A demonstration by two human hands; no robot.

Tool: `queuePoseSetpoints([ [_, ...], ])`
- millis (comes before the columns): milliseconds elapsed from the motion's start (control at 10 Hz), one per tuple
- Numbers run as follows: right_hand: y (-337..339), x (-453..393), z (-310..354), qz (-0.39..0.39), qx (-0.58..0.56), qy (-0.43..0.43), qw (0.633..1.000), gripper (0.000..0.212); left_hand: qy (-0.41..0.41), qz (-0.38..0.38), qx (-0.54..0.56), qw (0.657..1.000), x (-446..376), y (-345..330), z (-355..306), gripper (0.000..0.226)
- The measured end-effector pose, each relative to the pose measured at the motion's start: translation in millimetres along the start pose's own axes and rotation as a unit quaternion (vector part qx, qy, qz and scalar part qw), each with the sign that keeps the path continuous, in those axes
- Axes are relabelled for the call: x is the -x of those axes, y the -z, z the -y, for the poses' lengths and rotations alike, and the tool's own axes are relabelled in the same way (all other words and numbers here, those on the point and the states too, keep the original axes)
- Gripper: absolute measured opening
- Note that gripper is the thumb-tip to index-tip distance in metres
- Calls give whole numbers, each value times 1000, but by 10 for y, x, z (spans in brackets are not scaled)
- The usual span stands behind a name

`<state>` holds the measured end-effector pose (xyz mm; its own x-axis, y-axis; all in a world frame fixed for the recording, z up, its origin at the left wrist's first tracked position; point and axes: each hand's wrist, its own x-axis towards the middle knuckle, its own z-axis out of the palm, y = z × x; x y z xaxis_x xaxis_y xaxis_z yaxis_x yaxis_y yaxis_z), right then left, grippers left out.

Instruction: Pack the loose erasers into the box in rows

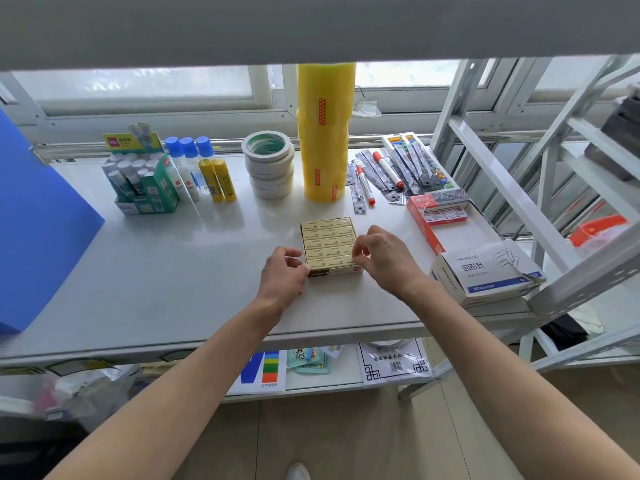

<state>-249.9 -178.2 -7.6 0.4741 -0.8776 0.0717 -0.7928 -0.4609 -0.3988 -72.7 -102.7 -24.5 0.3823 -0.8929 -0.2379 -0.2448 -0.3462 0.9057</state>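
cream erasers (329, 241) rowed in box (334, 271)

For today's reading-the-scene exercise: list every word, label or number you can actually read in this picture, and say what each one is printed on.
"回形针": white and blue paper clip box.
"PAPER CLIPS": same box, beneath the characters.
"deli": header card of the green glue stick box, only just legible.
Too small or blurred: print on the erasers, the red staple box, the glue bottles, the barcode sheet on the lower shelf.
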Motion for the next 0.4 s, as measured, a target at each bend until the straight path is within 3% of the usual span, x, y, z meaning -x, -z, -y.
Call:
queuePoseSetpoints([
  [200,-63,50,166,-39,47,-67,996,16,-116,-17,-103,988,79,31,81,21],
  [400,-170,355,355,-118,-51,-83,988,18,-267,33,-172,947,295,11,139,19],
])
